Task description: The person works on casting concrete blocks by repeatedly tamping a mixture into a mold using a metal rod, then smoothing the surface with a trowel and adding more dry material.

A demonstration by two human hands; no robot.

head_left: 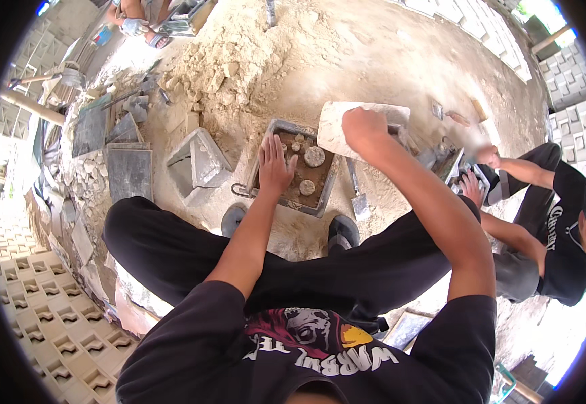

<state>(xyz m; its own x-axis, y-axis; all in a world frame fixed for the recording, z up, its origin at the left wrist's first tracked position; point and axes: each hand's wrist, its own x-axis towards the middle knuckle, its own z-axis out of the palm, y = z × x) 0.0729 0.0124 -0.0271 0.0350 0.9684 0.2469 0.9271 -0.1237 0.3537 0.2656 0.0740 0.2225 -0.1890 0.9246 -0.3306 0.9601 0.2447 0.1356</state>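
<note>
Between my feet lies a dark rectangular metal mould [325, 202] with a loop handle at its left. Several pale round lumps sit on its brown bed, the largest lump [314, 157] near the right side. My left hand [276, 168] rests on the mould's left part, fingers stretched out and flat. My right hand [365, 129] is closed in a fist over a pale rectangular slab or tray [333, 124], just beyond the mould's right side. What its fingers hold, if anything, is hidden. A small trowel [359, 203] lies on the ground right of the mould.
A heap of sandy powder [239, 60] rises beyond the mould. Left are a broken pale block [202, 161] and dark flat plates [130, 174]. A co-worker [555, 222] sits close at right, hands at another mould. Another person's gloved hand [133, 27] shows at far left.
</note>
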